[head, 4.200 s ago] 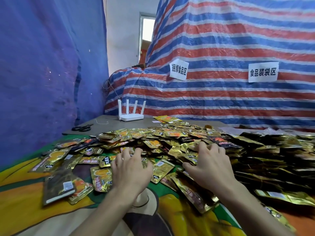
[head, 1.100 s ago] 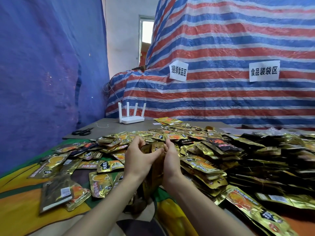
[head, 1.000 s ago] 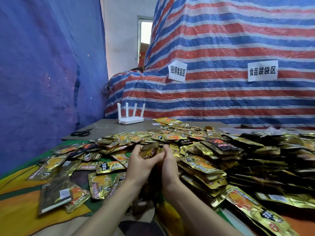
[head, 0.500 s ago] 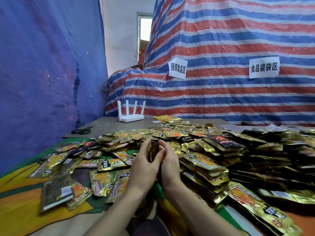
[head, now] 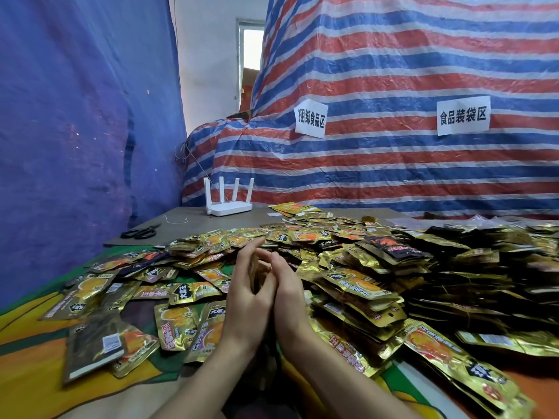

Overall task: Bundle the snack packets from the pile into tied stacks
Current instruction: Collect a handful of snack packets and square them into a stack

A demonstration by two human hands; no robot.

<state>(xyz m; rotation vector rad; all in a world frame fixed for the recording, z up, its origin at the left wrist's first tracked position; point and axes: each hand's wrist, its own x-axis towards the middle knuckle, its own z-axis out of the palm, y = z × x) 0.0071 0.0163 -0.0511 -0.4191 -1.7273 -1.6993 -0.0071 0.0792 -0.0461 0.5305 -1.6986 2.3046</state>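
Left hand (head: 245, 300), right hand (head: 287, 300) pressed together, grip unclear; packet pile (head: 363, 267) just beyond.

I see the left hand (head: 246, 300) and the right hand (head: 289, 297) upright, palm to palm and touching, at the near edge of the pile of gold snack packets (head: 357, 285) that covers the table (head: 27, 361). A thin dark sliver shows between the palms, but I cannot tell what it is. Loose packets lie flat left of the hands and the heap rises higher on the right, while farther back I see black scissors (head: 140, 231) and a white router (head: 230, 205), well apart, before a striped tarp (head: 393, 176) bearing two paper signs (head: 311, 118).
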